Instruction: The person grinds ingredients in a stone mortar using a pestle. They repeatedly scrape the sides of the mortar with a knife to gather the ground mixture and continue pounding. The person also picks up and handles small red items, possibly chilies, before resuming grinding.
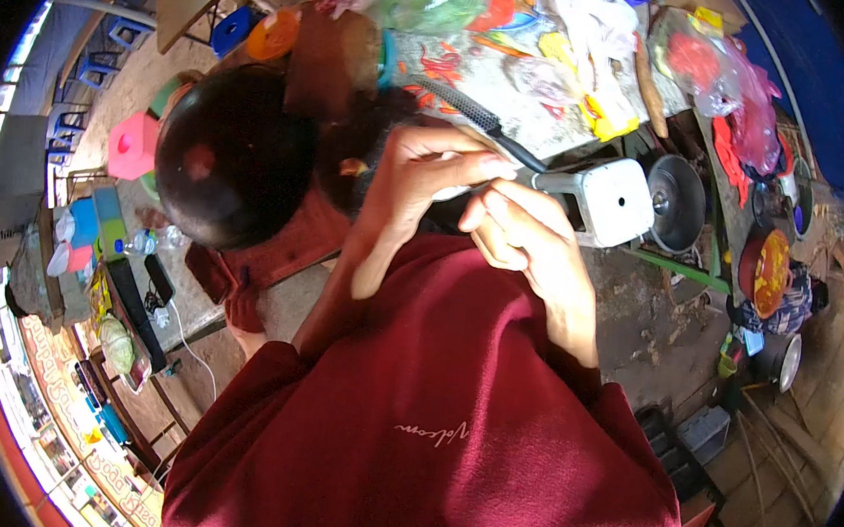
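Observation:
My left hand (430, 170) and my right hand (526, 231) meet in front of my chest. The left thumb and fingers are pinched together, and the right fingers are curled just below them. A small pale thing (449, 192) shows under the left fingers; I cannot tell what it is or whether either hand grips it. Just beyond the hands lies a knife with a dark, patterned blade (460, 103) and a black handle. To the right of my right hand stands a white, box-like object (615, 203) with a small hole in its face.
Cut red chillies (439, 65) and plastic bags (590, 15) lie on the worktop (495, 74). A large, dark, wok-like vessel (235, 157) stands left. Another person's hand (241, 312) is by a dark phone-like object (208, 273). A metal pot (674, 203) sits right.

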Action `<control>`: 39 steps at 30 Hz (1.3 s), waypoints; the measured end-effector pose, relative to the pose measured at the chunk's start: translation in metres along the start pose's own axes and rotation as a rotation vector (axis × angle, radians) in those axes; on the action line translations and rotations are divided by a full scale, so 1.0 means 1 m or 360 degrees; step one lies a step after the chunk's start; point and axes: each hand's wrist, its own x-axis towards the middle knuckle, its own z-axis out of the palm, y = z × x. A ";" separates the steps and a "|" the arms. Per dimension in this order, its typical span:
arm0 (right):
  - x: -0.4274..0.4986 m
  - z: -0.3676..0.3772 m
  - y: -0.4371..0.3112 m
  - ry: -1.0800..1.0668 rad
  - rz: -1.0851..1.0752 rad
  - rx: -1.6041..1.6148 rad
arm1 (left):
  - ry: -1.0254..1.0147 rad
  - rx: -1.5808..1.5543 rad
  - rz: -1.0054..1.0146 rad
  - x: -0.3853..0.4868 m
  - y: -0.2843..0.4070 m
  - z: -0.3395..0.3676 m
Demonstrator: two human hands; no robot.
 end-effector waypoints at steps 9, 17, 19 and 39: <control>-0.029 -0.076 0.006 0.0589 -0.0334 0.0235 | 0.0229 -0.0019 -0.0097 0.032 -0.040 0.011; -0.049 -0.116 0.023 0.0685 -0.0235 0.1100 | 0.0195 0.0128 -0.0344 0.046 -0.064 0.024; -0.051 -0.116 0.027 0.0784 -0.0230 0.1185 | 0.0114 0.0158 -0.0414 0.047 -0.070 0.026; 0.047 -0.029 0.105 0.0740 -0.0548 -0.2046 | 0.0324 -0.3247 -0.0814 -0.031 -0.159 -0.036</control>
